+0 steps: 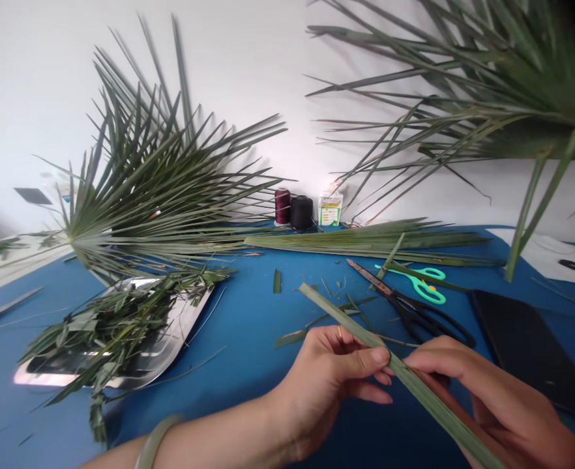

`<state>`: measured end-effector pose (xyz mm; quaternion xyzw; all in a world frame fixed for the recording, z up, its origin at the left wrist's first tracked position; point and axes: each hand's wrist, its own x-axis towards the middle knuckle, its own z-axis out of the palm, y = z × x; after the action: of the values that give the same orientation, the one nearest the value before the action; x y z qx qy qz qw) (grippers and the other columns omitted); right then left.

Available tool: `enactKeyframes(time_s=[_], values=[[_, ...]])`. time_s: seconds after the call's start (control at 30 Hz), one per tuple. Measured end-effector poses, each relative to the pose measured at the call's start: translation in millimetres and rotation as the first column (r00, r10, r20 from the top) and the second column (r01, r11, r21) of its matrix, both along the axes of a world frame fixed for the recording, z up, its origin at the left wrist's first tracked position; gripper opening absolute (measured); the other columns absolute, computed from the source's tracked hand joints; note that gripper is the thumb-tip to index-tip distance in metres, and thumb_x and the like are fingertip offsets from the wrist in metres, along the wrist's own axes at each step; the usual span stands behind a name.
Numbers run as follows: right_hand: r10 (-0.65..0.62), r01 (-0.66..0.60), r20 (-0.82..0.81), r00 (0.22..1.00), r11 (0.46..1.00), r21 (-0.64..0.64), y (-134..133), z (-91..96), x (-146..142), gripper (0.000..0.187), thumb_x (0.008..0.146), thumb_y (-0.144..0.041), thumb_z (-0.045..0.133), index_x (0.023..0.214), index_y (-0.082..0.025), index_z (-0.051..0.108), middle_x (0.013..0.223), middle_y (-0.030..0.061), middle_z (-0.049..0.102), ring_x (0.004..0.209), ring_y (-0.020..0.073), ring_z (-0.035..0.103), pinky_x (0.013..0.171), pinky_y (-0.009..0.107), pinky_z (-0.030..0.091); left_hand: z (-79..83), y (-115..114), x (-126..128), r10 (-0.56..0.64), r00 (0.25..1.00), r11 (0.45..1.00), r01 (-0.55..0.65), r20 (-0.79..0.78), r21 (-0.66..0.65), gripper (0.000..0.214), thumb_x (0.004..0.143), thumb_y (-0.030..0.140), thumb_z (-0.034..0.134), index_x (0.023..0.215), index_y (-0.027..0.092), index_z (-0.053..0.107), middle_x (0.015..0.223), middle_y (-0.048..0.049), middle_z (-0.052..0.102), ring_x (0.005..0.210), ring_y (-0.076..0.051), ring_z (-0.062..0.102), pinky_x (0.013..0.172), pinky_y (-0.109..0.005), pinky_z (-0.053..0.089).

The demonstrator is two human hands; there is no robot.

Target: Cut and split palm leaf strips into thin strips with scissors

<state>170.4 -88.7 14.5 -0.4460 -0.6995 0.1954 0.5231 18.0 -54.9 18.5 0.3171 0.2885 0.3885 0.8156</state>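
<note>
A long green palm leaf strip (427, 397) runs slantwise from the middle of the table down to the lower right. My left hand (334, 378) pinches it near its upper end, thumb on top and fingers beneath. Beside it, my right hand (493, 397) is closed around the strip's edge lower down, its fingertips partly hidden by the leaf. Just beyond the hands lie black-handled scissors (409, 312) with rusty blades and mint-green scissors (427, 284). Small leaf scraps (292, 338) are scattered near my left hand.
At left, a metal tray (170, 358) holds leaf trimmings. Large palm fronds (145, 169) lean along the wall, another (527, 85) at upper right. Thread spools, maroon (282, 206) and black (302, 213), stand by a small box (330, 208). A dark flat slab (527, 352) lies right; a knife (6, 308) far left.
</note>
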Motion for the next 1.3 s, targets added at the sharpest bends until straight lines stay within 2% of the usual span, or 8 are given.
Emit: enactKeyframes(time_s=[0.1,0.3,0.43,0.57,0.67,0.87,1.1,1.3], values=[[-0.008,0.008,0.016,1.000,1.000,0.003,1.1,0.3,0.1,0.008,0.079,-0.028,0.055,0.074,-0.028,0.062,0.062,-0.0030,0.062,0.049,0.0114,0.056,0.050,0.018,0.047,-0.3,-0.6,0.3,-0.016,1.000,1.000,0.016,-0.003,0.002,0.009,0.065,0.015,0.069,0.067,0.007,0.066,0.058,-0.0011,0.058,0.055,-0.006,0.054,0.052,-0.015,0.048],[0.041,-0.049,0.244,0.969,0.998,0.027,5.9,0.1,14.4,0.006,0.080,-0.025,0.055,0.081,-0.027,0.061,0.067,-0.0039,0.064,0.055,0.0111,0.061,0.049,0.016,0.047,0.6,-2.4,0.2,-0.042,0.999,0.999,0.042,-0.026,0.006,0.011,0.065,0.017,0.070,0.068,0.006,0.068,0.057,-0.0018,0.059,0.054,-0.006,0.055,0.053,-0.015,0.048],[0.061,-0.083,0.324,0.944,0.995,0.056,7.2,1.2,17.6,0.011,0.079,-0.019,0.056,0.086,-0.026,0.059,0.069,-0.0051,0.065,0.058,0.0093,0.063,0.053,0.013,0.049,1.0,-4.6,1.0,-0.071,0.997,0.997,0.071,-0.029,0.002,0.010,0.067,0.016,0.068,0.069,0.006,0.068,0.059,-0.0026,0.059,0.055,-0.006,0.055,0.053,-0.015,0.048],[0.013,-0.036,0.322,0.947,0.997,0.067,7.2,0.2,13.6,0.007,0.081,-0.021,0.053,0.083,-0.026,0.058,0.066,-0.0059,0.064,0.055,0.0084,0.062,0.050,0.012,0.048,1.1,-2.2,0.0,-0.116,0.993,0.993,0.116,-0.013,0.014,0.009,0.066,0.016,0.068,0.067,0.007,0.065,0.060,-0.0022,0.058,0.054,-0.006,0.055,0.051,-0.015,0.049],[-0.035,-0.002,0.355,0.934,0.995,0.104,6.6,-1.5,11.6,0.005,0.081,-0.022,0.054,0.079,-0.024,0.058,0.066,-0.0048,0.063,0.054,0.0088,0.061,0.051,0.014,0.048,1.7,3.7,-3.0,-0.135,0.991,0.989,0.136,-0.024,0.052,0.008,0.068,0.014,0.065,0.073,0.009,0.063,0.064,-0.0026,0.060,0.055,-0.008,0.056,0.051,-0.017,0.049],[-0.069,0.032,0.368,0.927,0.994,0.106,5.2,-2.3,10.2,0.005,0.081,-0.021,0.055,0.076,-0.023,0.056,0.063,-0.0044,0.060,0.051,0.0086,0.058,0.051,0.016,0.045,0.5,12.7,-7.0,-0.128,0.991,0.985,0.131,-0.033,0.117,0.011,0.076,0.023,0.060,0.083,0.015,0.059,0.064,0.0001,0.059,0.050,-0.009,0.059,0.047,-0.017,0.048],[0.048,-0.069,0.337,0.940,0.996,0.050,6.6,-0.9,10.1,0.008,0.082,-0.018,0.053,0.077,-0.024,0.055,0.063,-0.0062,0.060,0.053,0.0070,0.058,0.051,0.014,0.044,-5.9,19.4,-4.2,-0.264,0.962,0.963,0.258,0.075,0.078,0.020,0.081,0.029,0.053,0.091,0.012,0.059,0.057,-0.0001,0.058,0.045,-0.010,0.060,0.043,-0.019,0.051],[0.097,-0.103,0.355,0.930,0.995,-0.001,4.1,0.9,8.5,0.010,0.083,-0.018,0.050,0.076,-0.024,0.054,0.062,-0.0063,0.059,0.053,0.0069,0.057,0.051,0.013,0.044,-9.0,17.7,-3.2,-0.251,0.956,0.966,0.237,0.152,0.106,0.008,0.077,0.018,0.061,0.072,0.013,0.055,0.052,0.0023,0.057,0.040,-0.006,0.056,0.040,-0.015,0.050]])
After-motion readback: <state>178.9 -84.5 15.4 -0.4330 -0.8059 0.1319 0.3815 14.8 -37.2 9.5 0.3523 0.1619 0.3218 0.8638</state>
